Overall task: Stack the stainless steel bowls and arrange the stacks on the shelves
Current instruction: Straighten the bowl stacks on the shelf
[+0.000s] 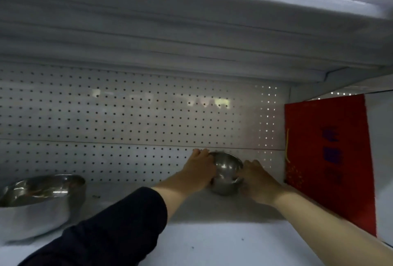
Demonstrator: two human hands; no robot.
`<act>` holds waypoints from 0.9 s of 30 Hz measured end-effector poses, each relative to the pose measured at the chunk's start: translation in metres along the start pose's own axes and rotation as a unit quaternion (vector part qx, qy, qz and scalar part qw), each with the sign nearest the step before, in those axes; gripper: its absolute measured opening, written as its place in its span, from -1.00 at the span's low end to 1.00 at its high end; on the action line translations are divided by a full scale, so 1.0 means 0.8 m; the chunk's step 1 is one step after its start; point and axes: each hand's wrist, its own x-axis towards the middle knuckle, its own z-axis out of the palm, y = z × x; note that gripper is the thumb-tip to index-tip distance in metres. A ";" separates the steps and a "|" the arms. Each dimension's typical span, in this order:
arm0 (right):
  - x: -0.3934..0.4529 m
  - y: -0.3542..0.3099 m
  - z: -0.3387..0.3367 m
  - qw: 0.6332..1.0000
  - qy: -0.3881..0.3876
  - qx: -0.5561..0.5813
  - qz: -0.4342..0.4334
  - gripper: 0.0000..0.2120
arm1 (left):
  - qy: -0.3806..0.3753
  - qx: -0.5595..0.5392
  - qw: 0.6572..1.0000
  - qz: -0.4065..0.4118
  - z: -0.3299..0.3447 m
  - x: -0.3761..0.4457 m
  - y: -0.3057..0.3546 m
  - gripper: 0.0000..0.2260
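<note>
Left hand (198, 167) and right hand (258, 178) clasp small steel bowls (227, 172), seemingly stacked, deep on white shelf (223, 242), larger steel bowl (40, 199) far left, red box (327, 159) right

A white back wall (127, 121) full of small round holes stands behind the shelf. Bright spots of light shine on it. The white shelf floor (223, 242) is a bit dusty, with tiny dark specks. Another white shelf (191, 20) hangs low overhead. A red panel (327, 159) with blurry blue marks stands at the right edge.
</note>
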 end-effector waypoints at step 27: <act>-0.076 -0.234 -0.076 0.987 -0.017 0.021 -0.157 -0.87 | -0.014 -0.105 0.994 0.026 -0.082 -0.260 -0.148 -0.78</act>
